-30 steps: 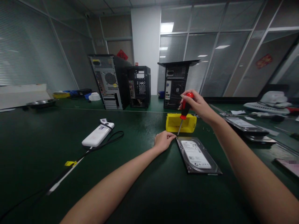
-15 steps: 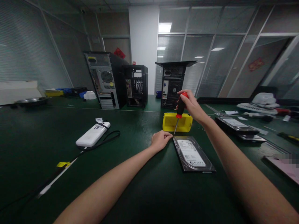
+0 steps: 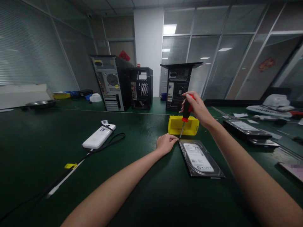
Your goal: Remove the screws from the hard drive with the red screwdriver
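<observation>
A hard drive (image 3: 198, 157) with a white label lies flat on the green table (image 3: 146, 189). My right hand (image 3: 194, 105) is wrapped round the handle of a red and black screwdriver (image 3: 187, 110), held nearly upright with its tip at the drive's far left corner. At that same corner my left hand (image 3: 165, 143) rests on the table, fingers pinched beside the tip; whatever they may hold is too small to make out. Just behind the drive stands a yellow plastic tray (image 3: 174, 125).
A white power bank (image 3: 98, 137) with a black cable lies at the left. Three computer cases (image 3: 113, 83) stand at the back. More hard drives (image 3: 246, 127) are stacked at the right, near a pink-topped item (image 3: 292, 170) at the edge.
The whole view has shifted slightly, so everything appears a little further right. Both hands keep their places at the drive's corner, and the screwdriver leans slightly more.
</observation>
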Action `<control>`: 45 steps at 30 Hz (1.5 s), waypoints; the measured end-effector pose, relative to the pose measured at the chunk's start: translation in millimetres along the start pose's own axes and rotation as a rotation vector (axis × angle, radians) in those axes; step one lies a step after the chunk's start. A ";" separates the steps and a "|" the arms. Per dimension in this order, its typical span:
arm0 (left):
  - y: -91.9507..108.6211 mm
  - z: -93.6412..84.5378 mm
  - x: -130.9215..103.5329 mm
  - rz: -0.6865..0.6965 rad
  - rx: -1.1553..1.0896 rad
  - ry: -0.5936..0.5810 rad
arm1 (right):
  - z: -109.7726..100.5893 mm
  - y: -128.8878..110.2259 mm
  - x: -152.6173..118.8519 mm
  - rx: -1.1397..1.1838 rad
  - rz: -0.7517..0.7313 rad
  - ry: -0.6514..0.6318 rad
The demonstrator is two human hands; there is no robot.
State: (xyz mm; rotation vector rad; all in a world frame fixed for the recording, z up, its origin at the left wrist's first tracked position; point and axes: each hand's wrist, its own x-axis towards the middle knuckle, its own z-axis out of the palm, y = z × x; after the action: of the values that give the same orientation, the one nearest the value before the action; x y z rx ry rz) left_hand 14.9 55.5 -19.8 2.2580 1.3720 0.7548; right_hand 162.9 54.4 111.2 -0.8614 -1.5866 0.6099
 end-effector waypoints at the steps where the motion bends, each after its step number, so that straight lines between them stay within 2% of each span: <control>1: 0.2 -0.2 -0.1 0.000 -0.004 -0.001 | -0.1 0.8 0.4 0.022 0.009 -0.002; 8: 2.4 -1.3 -1.9 -0.001 -0.014 0.008 | -1.7 2.6 1.7 0.016 -0.007 0.021; 13: 2.8 -1.4 -2.1 -0.003 -0.014 0.008 | -0.5 1.2 1.5 0.094 -0.012 0.030; 18: 1.6 -0.4 -0.6 -0.004 -0.015 0.009 | 1.9 1.5 2.6 0.032 -0.035 0.067; 24: -0.9 2.8 0.1 -0.001 -0.018 0.021 | 0.5 4.2 3.4 0.114 0.024 0.032; 36: 0.3 1.4 -1.1 0.000 -0.022 0.029 | 0.5 4.5 3.0 0.079 -0.034 0.034; 45: 1.3 0.8 -1.4 -0.001 -0.019 0.030 | -0.4 6.2 4.4 0.078 -0.023 0.042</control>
State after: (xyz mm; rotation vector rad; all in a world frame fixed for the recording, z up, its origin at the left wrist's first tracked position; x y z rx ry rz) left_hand 15.8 53.6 -20.1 2.2397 1.3733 0.8010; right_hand 164.3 61.5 109.1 -0.7921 -1.5232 0.6290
